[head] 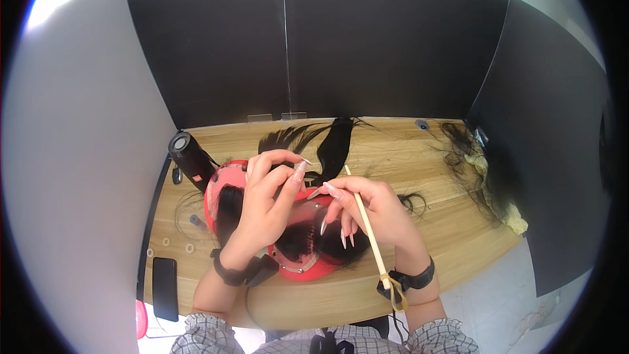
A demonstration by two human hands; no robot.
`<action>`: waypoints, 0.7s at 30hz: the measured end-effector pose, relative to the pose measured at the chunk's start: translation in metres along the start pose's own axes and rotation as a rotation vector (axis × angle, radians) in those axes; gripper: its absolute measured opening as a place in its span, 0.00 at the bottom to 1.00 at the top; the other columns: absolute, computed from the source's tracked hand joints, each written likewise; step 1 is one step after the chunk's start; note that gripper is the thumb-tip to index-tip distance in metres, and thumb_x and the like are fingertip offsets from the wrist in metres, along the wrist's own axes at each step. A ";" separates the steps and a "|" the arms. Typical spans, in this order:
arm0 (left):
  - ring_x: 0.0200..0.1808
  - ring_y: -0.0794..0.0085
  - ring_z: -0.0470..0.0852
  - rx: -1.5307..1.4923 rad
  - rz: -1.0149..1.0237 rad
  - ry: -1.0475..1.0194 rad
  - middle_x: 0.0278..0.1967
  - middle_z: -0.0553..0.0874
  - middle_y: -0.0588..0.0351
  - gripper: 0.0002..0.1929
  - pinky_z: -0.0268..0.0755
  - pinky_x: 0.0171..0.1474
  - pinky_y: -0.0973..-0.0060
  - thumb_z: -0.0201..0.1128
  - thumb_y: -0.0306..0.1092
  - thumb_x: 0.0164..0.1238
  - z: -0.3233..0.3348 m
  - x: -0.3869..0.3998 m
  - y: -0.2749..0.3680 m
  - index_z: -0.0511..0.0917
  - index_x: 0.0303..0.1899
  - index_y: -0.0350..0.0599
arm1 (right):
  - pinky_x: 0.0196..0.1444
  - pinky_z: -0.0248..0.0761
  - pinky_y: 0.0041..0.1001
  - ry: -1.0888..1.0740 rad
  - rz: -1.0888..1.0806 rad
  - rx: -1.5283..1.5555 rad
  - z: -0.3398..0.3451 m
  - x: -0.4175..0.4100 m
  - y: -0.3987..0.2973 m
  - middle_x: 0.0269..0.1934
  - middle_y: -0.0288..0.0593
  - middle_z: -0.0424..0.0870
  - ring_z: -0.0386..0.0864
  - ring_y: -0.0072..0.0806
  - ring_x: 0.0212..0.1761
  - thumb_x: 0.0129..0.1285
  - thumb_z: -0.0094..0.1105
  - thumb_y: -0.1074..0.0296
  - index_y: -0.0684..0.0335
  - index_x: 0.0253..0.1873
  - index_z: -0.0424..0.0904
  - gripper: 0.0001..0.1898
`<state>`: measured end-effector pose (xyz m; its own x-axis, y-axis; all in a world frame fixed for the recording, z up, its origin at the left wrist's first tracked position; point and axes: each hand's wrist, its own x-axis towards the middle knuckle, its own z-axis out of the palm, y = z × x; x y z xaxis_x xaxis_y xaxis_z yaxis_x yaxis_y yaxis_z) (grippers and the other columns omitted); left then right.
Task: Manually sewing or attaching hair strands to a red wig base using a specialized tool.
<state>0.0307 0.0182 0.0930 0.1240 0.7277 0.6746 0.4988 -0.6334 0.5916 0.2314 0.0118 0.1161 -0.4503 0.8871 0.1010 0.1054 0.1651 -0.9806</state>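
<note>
My left hand is raised over a red head block with a pink wig cap and black hair. Its thumb and index fingertips come together; whether a fine strand lies between them is too small to tell. My right hand hovers above a second red head block, whose pink cap carries a patch of black hair. A thin pale stick, with a rubber band at its lower end, is tucked between the right thumb and fingers. The right thumb and index tips nearly meet.
A bundle of black hair lies behind the blocks. A cylindrical black speaker, a phone and small rings are at left. Loose hair and pale yellow netting lie at right. Dark partitions enclose the table.
</note>
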 end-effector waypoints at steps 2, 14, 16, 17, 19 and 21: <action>0.52 0.61 0.71 -0.009 -0.005 -0.004 0.49 0.80 0.53 0.09 0.60 0.58 0.67 0.57 0.31 0.70 -0.001 0.000 0.000 0.81 0.32 0.40 | 0.22 0.72 0.19 0.005 -0.015 0.009 0.000 0.001 0.002 0.29 0.41 0.85 0.78 0.18 0.19 0.75 0.48 0.68 0.70 0.53 0.77 0.13; 0.51 0.63 0.71 -0.086 -0.032 -0.026 0.48 0.80 0.53 0.10 0.62 0.57 0.69 0.56 0.31 0.70 0.000 0.002 0.003 0.81 0.31 0.39 | 0.29 0.76 0.20 0.033 -0.073 0.082 -0.001 -0.001 0.002 0.32 0.43 0.84 0.82 0.21 0.27 0.73 0.49 0.71 0.72 0.50 0.76 0.10; 0.51 0.63 0.72 -0.101 -0.032 -0.011 0.47 0.81 0.53 0.10 0.61 0.57 0.69 0.56 0.31 0.70 0.002 0.002 0.001 0.80 0.30 0.40 | 0.30 0.77 0.20 0.037 -0.073 0.114 -0.001 -0.001 0.003 0.32 0.43 0.84 0.82 0.21 0.28 0.73 0.49 0.71 0.72 0.50 0.76 0.10; 0.51 0.63 0.72 -0.117 -0.023 -0.019 0.47 0.81 0.53 0.10 0.61 0.57 0.69 0.56 0.31 0.70 0.003 0.001 0.001 0.80 0.30 0.40 | 0.30 0.77 0.20 0.056 -0.071 0.106 -0.001 0.000 0.004 0.32 0.43 0.84 0.82 0.21 0.28 0.73 0.49 0.71 0.72 0.50 0.76 0.10; 0.50 0.63 0.72 -0.109 -0.045 0.002 0.46 0.81 0.53 0.10 0.61 0.56 0.68 0.56 0.30 0.70 0.003 0.001 0.001 0.80 0.29 0.41 | 0.30 0.77 0.20 0.040 -0.097 0.107 -0.002 0.001 0.007 0.32 0.43 0.85 0.83 0.21 0.28 0.74 0.48 0.71 0.72 0.49 0.76 0.11; 0.50 0.64 0.72 -0.097 -0.051 0.007 0.46 0.81 0.54 0.10 0.61 0.56 0.69 0.56 0.30 0.70 0.002 0.001 0.003 0.80 0.28 0.40 | 0.31 0.77 0.20 0.058 -0.100 0.116 -0.001 0.001 0.006 0.32 0.43 0.85 0.83 0.21 0.29 0.74 0.48 0.70 0.72 0.49 0.75 0.11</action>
<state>0.0338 0.0176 0.0944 0.0943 0.7579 0.6455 0.4186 -0.6185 0.6650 0.2326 0.0144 0.1109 -0.4009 0.8929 0.2052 -0.0415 0.2060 -0.9777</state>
